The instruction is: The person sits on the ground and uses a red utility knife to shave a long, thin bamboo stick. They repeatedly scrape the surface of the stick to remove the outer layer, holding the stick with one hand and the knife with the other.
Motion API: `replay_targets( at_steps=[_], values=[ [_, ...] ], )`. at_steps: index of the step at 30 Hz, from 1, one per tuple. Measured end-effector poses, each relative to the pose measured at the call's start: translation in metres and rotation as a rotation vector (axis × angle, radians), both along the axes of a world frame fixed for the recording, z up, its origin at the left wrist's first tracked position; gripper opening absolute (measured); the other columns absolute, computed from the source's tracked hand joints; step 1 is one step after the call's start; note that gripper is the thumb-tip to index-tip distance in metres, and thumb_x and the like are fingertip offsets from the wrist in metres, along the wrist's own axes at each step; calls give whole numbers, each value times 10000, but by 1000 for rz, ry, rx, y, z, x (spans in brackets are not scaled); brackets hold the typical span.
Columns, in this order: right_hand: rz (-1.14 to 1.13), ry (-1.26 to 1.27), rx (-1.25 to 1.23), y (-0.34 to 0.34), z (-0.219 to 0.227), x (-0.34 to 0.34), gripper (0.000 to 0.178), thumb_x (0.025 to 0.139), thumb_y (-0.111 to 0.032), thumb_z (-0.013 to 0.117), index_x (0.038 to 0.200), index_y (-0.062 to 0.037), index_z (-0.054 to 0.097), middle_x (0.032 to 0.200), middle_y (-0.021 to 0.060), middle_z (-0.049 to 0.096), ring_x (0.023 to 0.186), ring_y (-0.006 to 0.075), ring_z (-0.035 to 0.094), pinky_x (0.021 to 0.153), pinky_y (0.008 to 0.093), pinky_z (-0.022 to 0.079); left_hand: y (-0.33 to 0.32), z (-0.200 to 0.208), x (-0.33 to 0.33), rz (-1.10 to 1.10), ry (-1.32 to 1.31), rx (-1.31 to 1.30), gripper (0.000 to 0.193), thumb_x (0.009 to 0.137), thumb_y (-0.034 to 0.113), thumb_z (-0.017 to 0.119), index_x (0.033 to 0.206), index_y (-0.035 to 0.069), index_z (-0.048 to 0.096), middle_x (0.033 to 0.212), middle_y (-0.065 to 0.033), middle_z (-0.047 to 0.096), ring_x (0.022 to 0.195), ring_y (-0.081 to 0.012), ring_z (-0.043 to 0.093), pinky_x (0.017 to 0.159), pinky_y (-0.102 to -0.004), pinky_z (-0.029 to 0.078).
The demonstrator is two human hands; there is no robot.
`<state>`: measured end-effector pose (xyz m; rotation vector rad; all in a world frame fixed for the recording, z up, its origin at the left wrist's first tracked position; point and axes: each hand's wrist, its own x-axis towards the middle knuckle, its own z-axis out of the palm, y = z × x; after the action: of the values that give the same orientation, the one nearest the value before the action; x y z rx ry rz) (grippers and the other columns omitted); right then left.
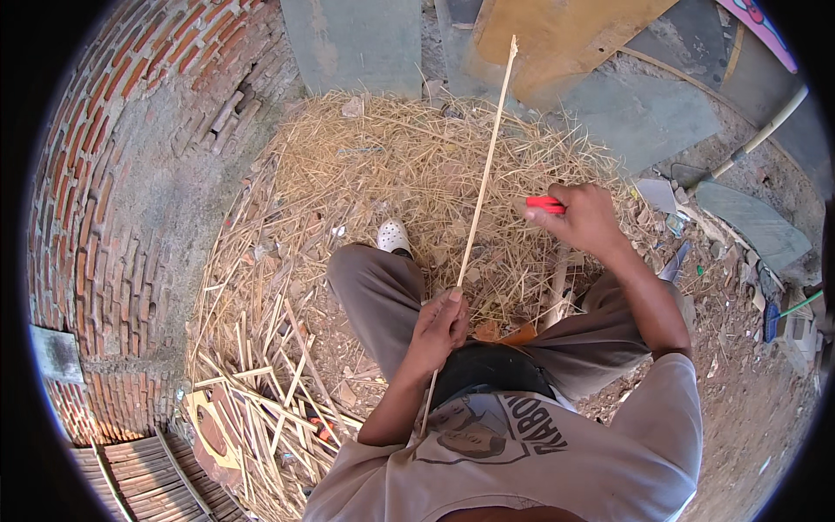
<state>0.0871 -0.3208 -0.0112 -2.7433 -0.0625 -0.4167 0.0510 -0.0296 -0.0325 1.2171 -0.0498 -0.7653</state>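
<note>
My left hand [438,329] is closed around a long, thin, pale strip of bamboo or wood [485,174]. The strip slants up and away from my lap, and its far tip looks frayed. Its lower end runs past my fist toward my shirt. Off to the right of the strip, my right hand [587,217] is raised and wrapped around a red-handled tool [546,204]. No blade shows clearly, so its exact kind is hard to make out. The tool and the strip are apart.
Dry shavings [409,148] cover the ground before my feet. A heap of cut strips [270,396] lies at lower left. A brick wall [96,226] rises on the left. Flat boards [557,43] lie at the back, and a pale pipe [765,130] is at the right.
</note>
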Motion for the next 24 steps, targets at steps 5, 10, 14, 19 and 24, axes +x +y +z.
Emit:
replay_targets(
  at_steps=[5, 10, 14, 19, 24],
  values=[
    [265, -86, -63, 45, -1, -13, 640, 764, -689, 645, 583, -79, 575, 492, 102, 523, 456, 307, 568, 451, 395, 436, -27, 10, 5, -31, 77, -69, 334, 1043, 347, 411, 812, 106, 412, 499, 23, 322, 425, -62, 265, 421, -222, 217],
    [118, -44, -99, 30, -6, 9, 683, 745, -744, 613, 563, -87, 574, 459, 81, 510, 433, 295, 564, 445, 396, 439, -34, 10, 2, -21, 41, 16, 330, 1050, 347, 392, 824, 108, 412, 524, 30, 325, 432, -61, 263, 421, -223, 219],
    [249, -76, -97, 50, -7, -9, 677, 735, -747, 623, 561, -94, 576, 440, 73, 488, 418, 286, 553, 436, 392, 430, -37, 19, 5, 17, -101, 91, 320, 1051, 348, 397, 838, 110, 418, 555, 46, 319, 448, -52, 261, 423, -225, 220],
    [166, -76, -50, 41, -16, 2, 660, 713, -738, 652, 559, -100, 575, 443, 82, 481, 421, 286, 552, 439, 389, 428, -31, 10, 3, 14, -185, 110, 288, 1050, 315, 409, 847, 112, 427, 570, 61, 309, 475, -35, 270, 444, -221, 221],
    [281, -185, -45, 50, -13, -8, 648, 703, -725, 673, 552, -105, 566, 459, 77, 496, 415, 279, 542, 449, 383, 436, -29, 17, 0, 2, -136, 107, 277, 1056, 299, 391, 853, 114, 428, 579, 64, 313, 494, -33, 272, 453, -220, 221]
  ],
)
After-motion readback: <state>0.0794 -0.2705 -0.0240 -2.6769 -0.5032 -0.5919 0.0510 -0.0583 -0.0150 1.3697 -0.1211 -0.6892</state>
